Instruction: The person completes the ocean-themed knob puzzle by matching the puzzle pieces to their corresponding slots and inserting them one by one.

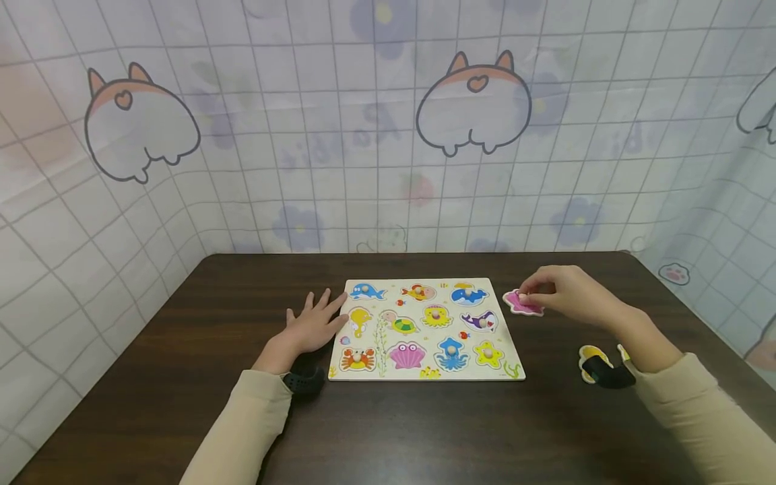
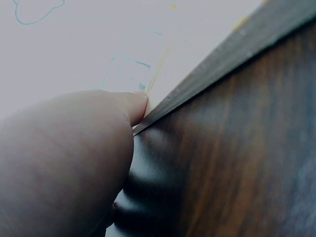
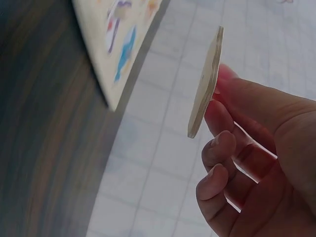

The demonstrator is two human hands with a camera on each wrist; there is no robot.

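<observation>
A peg puzzle board [image 1: 509, 360] with sea-animal pictures lies flat on the dark table. My left hand [image 1: 312, 328] rests at its left edge with fingers spread, fingertips and thumb over the border. In the left wrist view the thumb [image 2: 133, 106] lies at the board's edge. Right of the board, my right hand [image 1: 570, 293] pinches a pink shell puzzle piece [image 1: 521, 304] by its knob. From the right wrist view this piece [image 3: 206, 86] is seen nearly edge-on, raised off the table, thumb and index finger behind it.
A yellow puzzle piece [image 1: 591, 357] lies on the table [image 1: 424, 431] by the right wrist, partly covered by the black wrist camera [image 1: 609, 374]. The crab [image 1: 358, 358], squid [image 1: 451, 353] and starfish [image 1: 488, 353] pieces show knobs. A patterned cloth [image 1: 364, 182] hangs behind the table.
</observation>
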